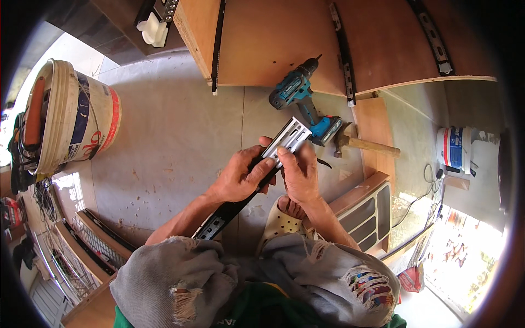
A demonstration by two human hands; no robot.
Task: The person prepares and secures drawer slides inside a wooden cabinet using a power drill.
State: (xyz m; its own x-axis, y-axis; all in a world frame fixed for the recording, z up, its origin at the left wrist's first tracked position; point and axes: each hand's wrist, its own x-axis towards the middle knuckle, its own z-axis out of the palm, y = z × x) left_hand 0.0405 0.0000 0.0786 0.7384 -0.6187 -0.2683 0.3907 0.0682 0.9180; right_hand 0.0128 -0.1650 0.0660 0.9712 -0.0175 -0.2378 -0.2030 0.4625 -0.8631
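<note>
A drawer slide, black with a bright metal end piece, slants across in front of my knees. My left hand is wrapped round it from the left, with the thumb on top. Close to the slide's far end, my right hand grips it from the right, its thumb pressing on the slotted metal face. The fingers beneath the slide are partly hidden. Just beyond that end, a teal and black cordless drill lies on the floor. To its right is a hammer with a wooden handle.
Ahead stands a wooden cabinet with black slides on its panels. A large bucket of tools is at left, a smaller bucket at right. A drawer with a cutlery tray sits by my right knee; wire-basket drawers lie at lower left.
</note>
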